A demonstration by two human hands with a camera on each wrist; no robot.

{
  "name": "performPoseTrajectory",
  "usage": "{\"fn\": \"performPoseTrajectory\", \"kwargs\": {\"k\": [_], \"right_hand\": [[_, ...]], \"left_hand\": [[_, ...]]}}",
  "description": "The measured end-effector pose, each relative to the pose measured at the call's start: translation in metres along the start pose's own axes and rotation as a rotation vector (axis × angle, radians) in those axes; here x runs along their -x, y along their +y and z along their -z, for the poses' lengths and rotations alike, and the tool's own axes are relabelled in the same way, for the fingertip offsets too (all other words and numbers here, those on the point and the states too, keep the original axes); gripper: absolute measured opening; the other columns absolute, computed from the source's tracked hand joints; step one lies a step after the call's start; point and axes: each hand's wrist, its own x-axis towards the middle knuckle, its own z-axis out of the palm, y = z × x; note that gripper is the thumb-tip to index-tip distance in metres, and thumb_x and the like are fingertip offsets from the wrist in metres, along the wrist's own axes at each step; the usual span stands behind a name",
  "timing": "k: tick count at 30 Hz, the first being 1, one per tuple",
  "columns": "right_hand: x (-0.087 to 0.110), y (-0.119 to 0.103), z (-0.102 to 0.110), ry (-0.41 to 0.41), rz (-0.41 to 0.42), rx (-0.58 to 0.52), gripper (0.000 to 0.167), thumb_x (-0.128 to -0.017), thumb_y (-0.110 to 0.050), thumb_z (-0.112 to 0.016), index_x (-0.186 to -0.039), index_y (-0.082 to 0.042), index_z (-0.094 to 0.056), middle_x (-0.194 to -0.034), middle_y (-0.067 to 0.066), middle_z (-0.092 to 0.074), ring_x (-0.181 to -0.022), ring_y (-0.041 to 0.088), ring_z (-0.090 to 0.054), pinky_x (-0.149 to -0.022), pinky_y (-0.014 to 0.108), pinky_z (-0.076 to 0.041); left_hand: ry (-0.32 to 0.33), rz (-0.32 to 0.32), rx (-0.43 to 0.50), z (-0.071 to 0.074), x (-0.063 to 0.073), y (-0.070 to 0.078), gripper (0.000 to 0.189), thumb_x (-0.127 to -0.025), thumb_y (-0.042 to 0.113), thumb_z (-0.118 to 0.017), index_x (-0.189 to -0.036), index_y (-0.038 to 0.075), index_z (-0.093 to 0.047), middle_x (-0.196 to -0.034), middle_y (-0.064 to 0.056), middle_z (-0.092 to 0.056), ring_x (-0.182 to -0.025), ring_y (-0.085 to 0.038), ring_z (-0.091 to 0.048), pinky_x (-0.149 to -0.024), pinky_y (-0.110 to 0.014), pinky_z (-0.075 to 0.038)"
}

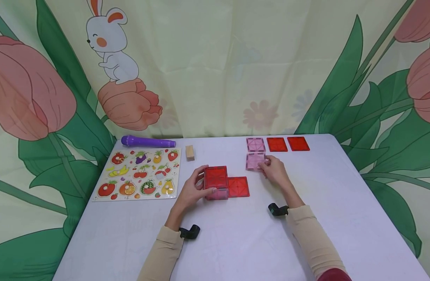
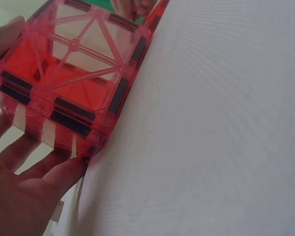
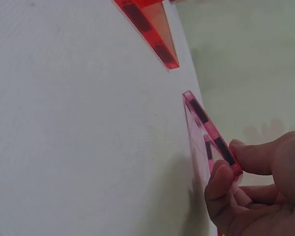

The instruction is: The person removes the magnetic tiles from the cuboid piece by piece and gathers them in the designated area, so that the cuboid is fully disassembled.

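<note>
My left hand (image 1: 191,192) holds a small box of see-through red and pink magnetic tiles (image 1: 216,177), thumb on the near side and fingers around the left. In the left wrist view a pink tile with a cross-braced face (image 2: 73,45) forms one side of this box. Flat on the table against the box's right side lies a red magnetic tile (image 1: 238,186). Farther right, my right hand (image 1: 275,171) pinches a pink magnetic tile (image 1: 254,161) by its right edge. The right wrist view shows this pink tile (image 3: 211,132) tilted up from the table between thumb and fingers.
Behind the pinched tile lie another pink tile (image 1: 255,144) and two red tiles, one (image 1: 277,144) beside the other (image 1: 298,143). On the left are a fruit puzzle board (image 1: 130,189), a purple toy microphone (image 1: 148,141) and a wooden block (image 1: 190,153). A printed curtain (image 1: 207,78) hangs behind.
</note>
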Motion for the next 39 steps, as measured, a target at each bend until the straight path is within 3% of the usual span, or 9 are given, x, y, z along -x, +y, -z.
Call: {"fn": "performPoseTrajectory", "kwargs": {"k": [3, 11, 18, 27, 32, 39], "right_hand": [[-0.0009, 0.0029, 0.0012, 0.025, -0.009, 0.011, 0.061, -0.103, -0.028, -0.056, -0.152, 0.002, -0.035, -0.111, 0.021, -0.06, -0.078, 0.021, -0.06, -0.067, 0.021, -0.055], [-0.0014, 0.0072, 0.0007, 0.074, -0.01, 0.026, 0.06, -0.098, -0.031, -0.063, -0.142, 0.006, -0.046, -0.122, 0.025, -0.06, -0.101, 0.03, -0.055, -0.085, 0.035, -0.059], [-0.0042, 0.0088, 0.0005, 0.139, 0.015, 0.074, 0.053, -0.097, -0.03, -0.066, -0.131, 0.009, -0.055, -0.107, 0.023, -0.061, -0.094, 0.029, -0.053, -0.072, 0.028, -0.05], [-0.0037, 0.0055, 0.0022, 0.17, 0.031, 0.11, 0.044, -0.096, -0.024, -0.067, -0.122, 0.011, -0.061, -0.097, 0.023, -0.062, -0.089, 0.029, -0.053, -0.065, 0.025, -0.046], [-0.0045, 0.0049, 0.002, 0.171, 0.025, 0.117, 0.045, -0.096, -0.025, -0.067, -0.124, 0.011, -0.061, -0.099, 0.023, -0.062, -0.09, 0.029, -0.053, -0.067, 0.026, -0.047], [-0.0013, 0.0043, 0.0013, 0.183, 0.012, 0.111, 0.057, -0.096, -0.03, -0.066, -0.134, 0.011, -0.053, -0.106, 0.023, -0.054, -0.095, 0.03, -0.049, -0.07, 0.03, -0.046]], "left_hand": [[0.011, -0.004, 0.002, -0.0002, -0.0041, -0.01, 0.086, -0.084, 0.016, -0.081, -0.156, 0.022, -0.034, -0.158, -0.006, -0.037, -0.149, -0.031, -0.033, -0.115, -0.048, -0.042], [0.03, -0.035, 0.006, -0.0001, -0.0022, -0.0122, 0.082, -0.082, 0.025, -0.084, -0.15, 0.033, -0.039, -0.155, 0.0, -0.042, -0.147, -0.029, -0.038, -0.112, -0.047, -0.046], [0.04, -0.049, -0.013, 0.0001, -0.0024, -0.014, 0.081, -0.08, 0.031, -0.084, -0.148, 0.038, -0.041, -0.154, 0.0, -0.043, -0.145, -0.029, -0.04, -0.111, -0.044, -0.047], [0.042, -0.057, -0.01, -0.0002, -0.0035, -0.0139, 0.082, -0.081, 0.03, -0.084, -0.15, 0.035, -0.04, -0.154, 0.0, -0.043, -0.145, -0.029, -0.04, -0.11, -0.044, -0.048], [0.043, -0.051, -0.008, 0.0, -0.0041, -0.0129, 0.081, -0.081, 0.029, -0.084, -0.148, 0.039, -0.04, -0.153, 0.002, -0.043, -0.145, -0.027, -0.04, -0.11, -0.044, -0.048], [0.02, -0.032, 0.005, 0.0007, -0.0046, -0.0126, 0.082, -0.083, 0.023, -0.082, -0.15, 0.035, -0.038, -0.156, 0.0, -0.041, -0.148, -0.028, -0.037, -0.113, -0.046, -0.045]]}}
